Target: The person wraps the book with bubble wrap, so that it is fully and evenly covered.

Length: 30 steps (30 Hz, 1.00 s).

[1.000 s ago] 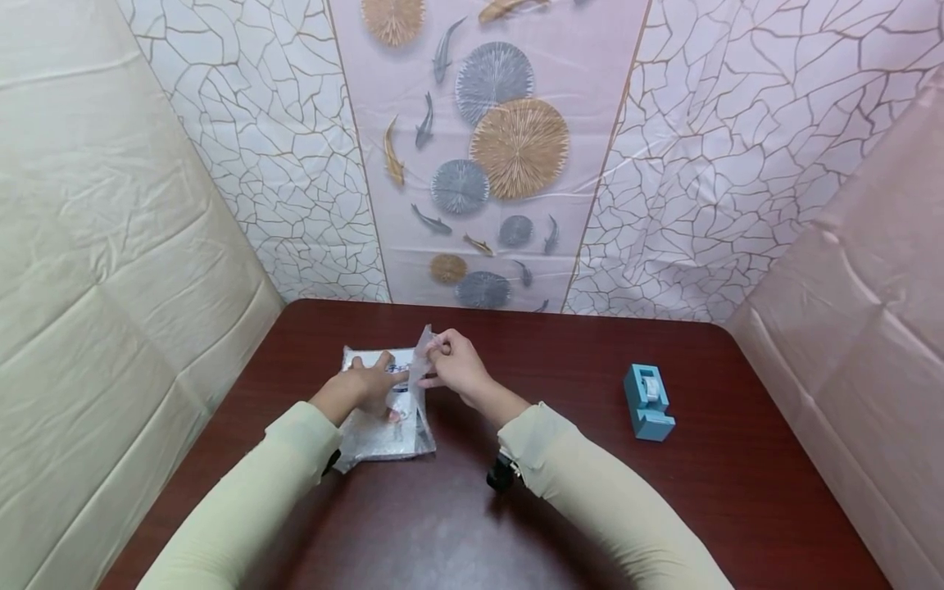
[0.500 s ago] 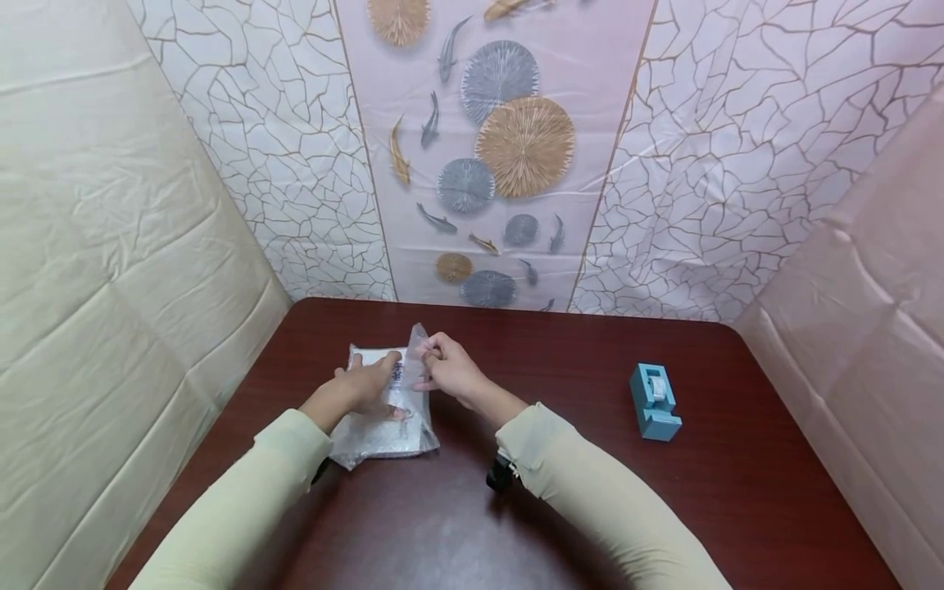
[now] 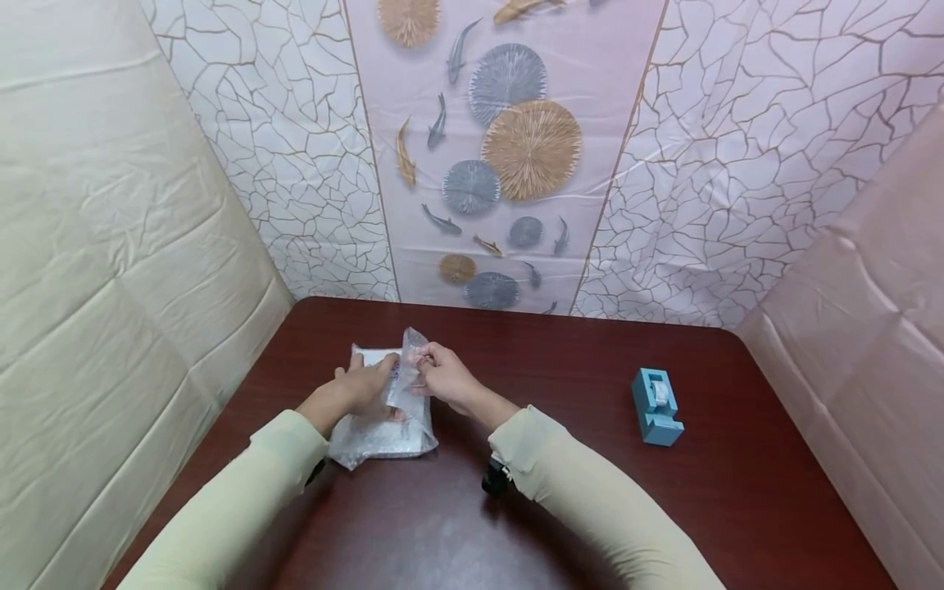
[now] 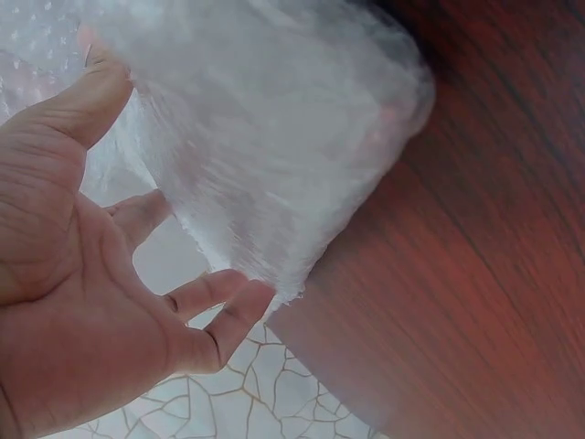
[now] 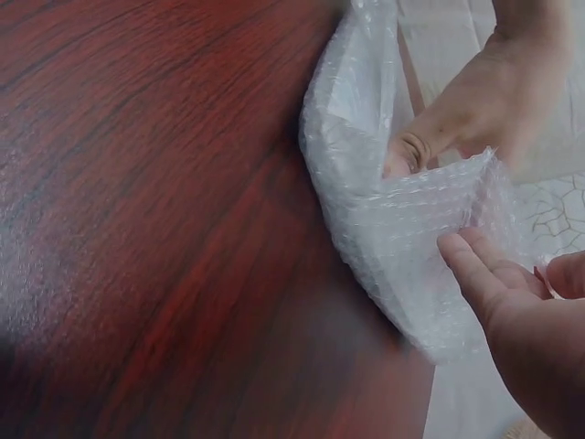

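Observation:
On the left part of the table lies a flat white item (image 3: 371, 356) with some blue print, partly covered by clear bubble wrap (image 3: 415, 434). My left hand (image 3: 352, 388) rests on it with spread fingers; in the left wrist view those fingers (image 4: 206, 293) touch the wrap's edge. My right hand (image 3: 453, 383) pinches the raised right flap of the bubble wrap (image 5: 416, 229), which stands partly folded over toward the left hand. The right thumb's grip is mostly hidden in the right wrist view. Most of the item's face is hidden by the left hand and the flap.
A blue tape dispenser (image 3: 656, 407) with a roll of tape stands at the right of the dark red wooden table (image 3: 560, 369). Patterned cloth (image 3: 531, 147) hangs behind the table's far edge, and pale padded sheets (image 3: 111, 246) flank both sides.
The right hand has drawn the bubble wrap flap leftward and lower over the item. The left hand has shifted slightly left on the item. The head view has turned a little.

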Available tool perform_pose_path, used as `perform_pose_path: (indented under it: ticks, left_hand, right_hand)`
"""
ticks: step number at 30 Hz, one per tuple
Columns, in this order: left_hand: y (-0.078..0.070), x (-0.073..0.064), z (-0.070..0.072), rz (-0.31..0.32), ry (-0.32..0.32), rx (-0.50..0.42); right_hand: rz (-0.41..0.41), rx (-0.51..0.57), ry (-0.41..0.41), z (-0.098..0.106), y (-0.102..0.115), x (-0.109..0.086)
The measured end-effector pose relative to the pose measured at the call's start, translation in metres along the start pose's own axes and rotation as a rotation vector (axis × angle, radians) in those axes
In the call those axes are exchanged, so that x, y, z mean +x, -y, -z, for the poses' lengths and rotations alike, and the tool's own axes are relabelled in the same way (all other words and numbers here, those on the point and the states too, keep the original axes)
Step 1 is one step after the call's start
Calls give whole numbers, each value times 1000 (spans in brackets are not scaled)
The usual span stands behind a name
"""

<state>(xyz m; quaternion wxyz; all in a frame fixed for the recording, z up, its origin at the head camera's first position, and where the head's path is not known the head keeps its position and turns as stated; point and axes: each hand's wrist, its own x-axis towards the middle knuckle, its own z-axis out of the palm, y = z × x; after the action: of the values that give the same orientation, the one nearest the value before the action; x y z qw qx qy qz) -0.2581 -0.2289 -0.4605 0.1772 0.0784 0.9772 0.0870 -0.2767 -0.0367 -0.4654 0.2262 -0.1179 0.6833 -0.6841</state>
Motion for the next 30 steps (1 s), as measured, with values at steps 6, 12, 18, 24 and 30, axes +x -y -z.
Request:
perform_pose_path:
  ticks: [6,12,18,24,30]
  left_hand:
    - [3,2,-2,-7,-9,-19]
    - [5,1,-3,-12,-12,-9]
    - [4,1,-4,-8,-6,19]
    - [5,-4,-3,-60,-71,19]
    - [8,-3,-6,-162,-199,-14]
  right_hand:
    - [-15,13,6,-4,-5,3]
    - [-33,3,17,-8,-10,4]
    - [-47,-13,17,-11,-15,4]
    - [-60,-12,6,-11,-20,7]
    - [-67,-32,28,-11,-18,7]
